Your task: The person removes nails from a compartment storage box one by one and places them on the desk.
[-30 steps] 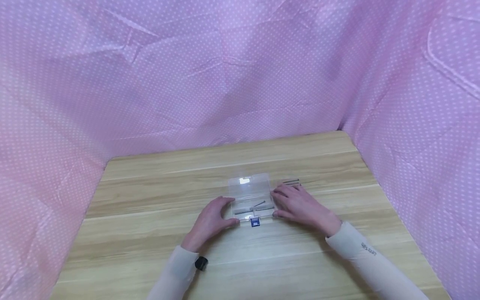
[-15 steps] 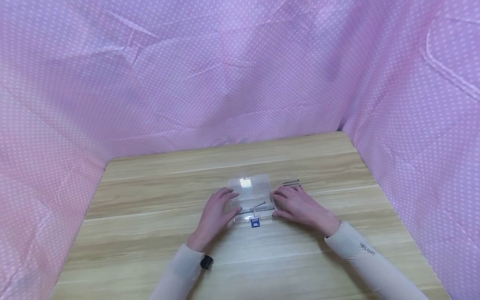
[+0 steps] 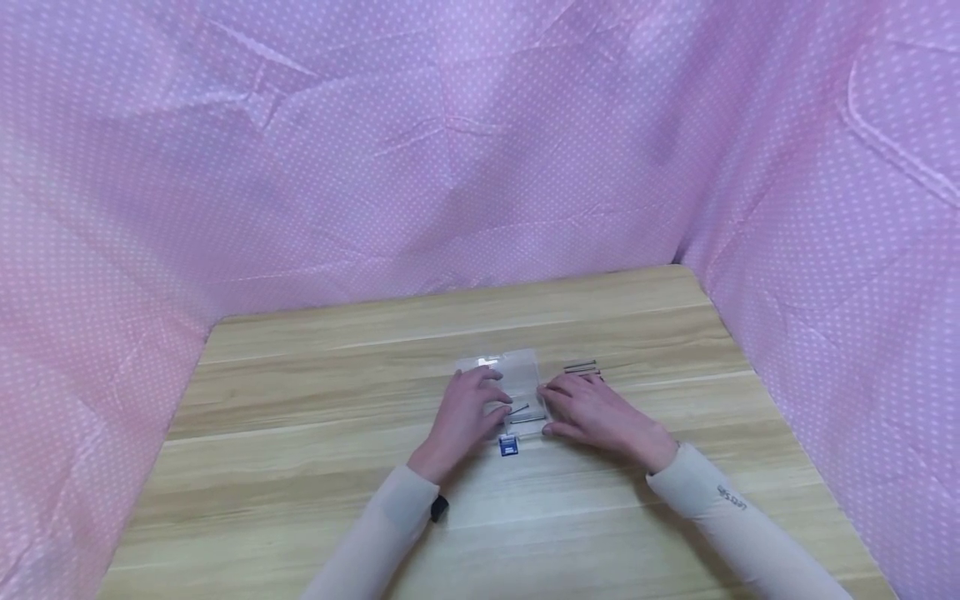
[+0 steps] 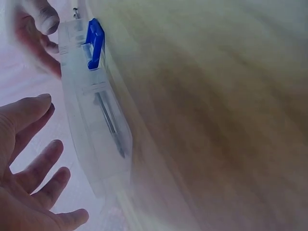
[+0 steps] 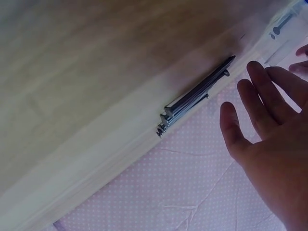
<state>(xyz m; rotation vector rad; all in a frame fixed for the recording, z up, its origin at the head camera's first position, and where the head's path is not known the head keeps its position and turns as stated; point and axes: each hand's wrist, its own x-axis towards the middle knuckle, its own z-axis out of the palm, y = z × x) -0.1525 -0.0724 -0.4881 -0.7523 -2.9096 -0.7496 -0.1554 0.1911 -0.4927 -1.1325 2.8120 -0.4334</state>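
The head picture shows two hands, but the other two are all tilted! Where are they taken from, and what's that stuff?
There's no robot: just a person's left hand and right hand. One camera sits on their head, looking down. The tilted pictures come from cameras worn on each wrist.

On the wooden table is a clear box, its lid open, with a blue latch in front and nails inside. More nails lie to its right.

The left hand is over the box; the right hand is at its right edge. I can't see either holding a nail.
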